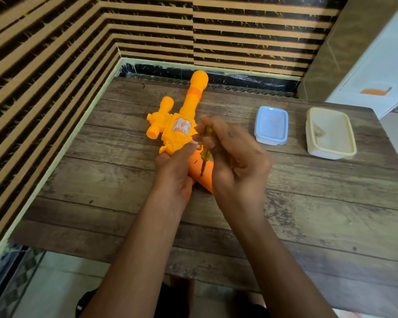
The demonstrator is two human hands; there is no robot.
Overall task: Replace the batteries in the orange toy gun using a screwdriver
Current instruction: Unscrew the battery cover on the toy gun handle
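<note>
1. Hands meet over the toy near the table's middle. The right hand curls its fingers round a slim yellow-handled screwdriver, whose metal tip points down onto the toy's orange grip.
2. The left hand grips the rear of the orange plastic toy gun from below and the left, with its thumb on the body.
3. The gun's long axis runs from near to far. Its rounded barrel points away from the person towards the back wall, and its grip lies between the two hands.
4. The gun rests on a dark wood-plank table.
5. Well to the right of the hands stand a pale blue lidded plastic box and, beyond it, a cream lidded plastic box.
6. Walls of brown and black horizontal slats meet in a corner behind the table. A white unit stands at the far right.
</note>
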